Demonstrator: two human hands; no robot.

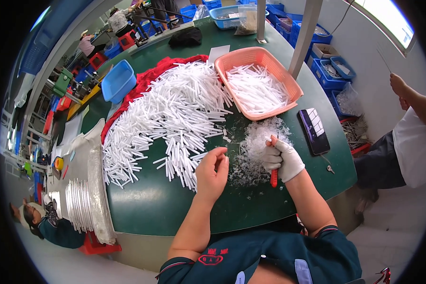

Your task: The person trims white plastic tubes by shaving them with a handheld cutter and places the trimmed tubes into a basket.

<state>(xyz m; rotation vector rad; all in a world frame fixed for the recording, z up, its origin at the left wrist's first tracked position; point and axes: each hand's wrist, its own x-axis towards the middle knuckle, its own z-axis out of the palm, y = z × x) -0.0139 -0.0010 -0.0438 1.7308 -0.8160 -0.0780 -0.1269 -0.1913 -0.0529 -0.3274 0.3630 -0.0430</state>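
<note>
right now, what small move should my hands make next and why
I'd probably bring the left hand to the loose white tubes and pick one up: it sits right by them with no tube visible in its grip, while the gloved right hand grips a red tool by the shavings.

Bright, fairly even light fills my view, and the window at the upper right burns out to plain white. Shadows on my green table are faint and soft. The white sticks at centre glare so much that some blend together. Pale patches shine on the phone right of centre; I can't tell reflection from display. My left hand and right hand look reasonably sharp. Toward the rim, straight edges bend, the upper-left background softens, and the corners fall black.
</note>
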